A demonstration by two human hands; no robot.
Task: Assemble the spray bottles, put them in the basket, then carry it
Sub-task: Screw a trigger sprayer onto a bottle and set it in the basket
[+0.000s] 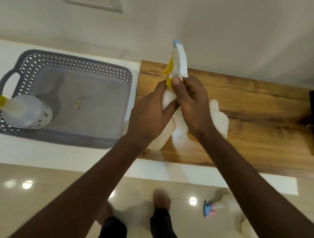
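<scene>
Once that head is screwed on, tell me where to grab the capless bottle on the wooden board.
Grip the capless bottle around its narrow neck, coming from above with the right hand. It stands upright on the wooden board with the neck bare, and the body below looks wide.

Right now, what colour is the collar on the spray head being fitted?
Yellow collar, under a white spray head; head view.

The grey latticed plastic basket (73, 72) sat on the bench (45, 157) to my left, with one assembled white spray bottle (25, 112) standing in its left end. To its right lay the brown wooden board (252, 113). On it, my left hand (148, 115) and right hand (193, 102) met around a second white bottle (162, 135), its white trigger head (179, 63) on top; a third white bottle (219, 117) stood just right of it.
</scene>
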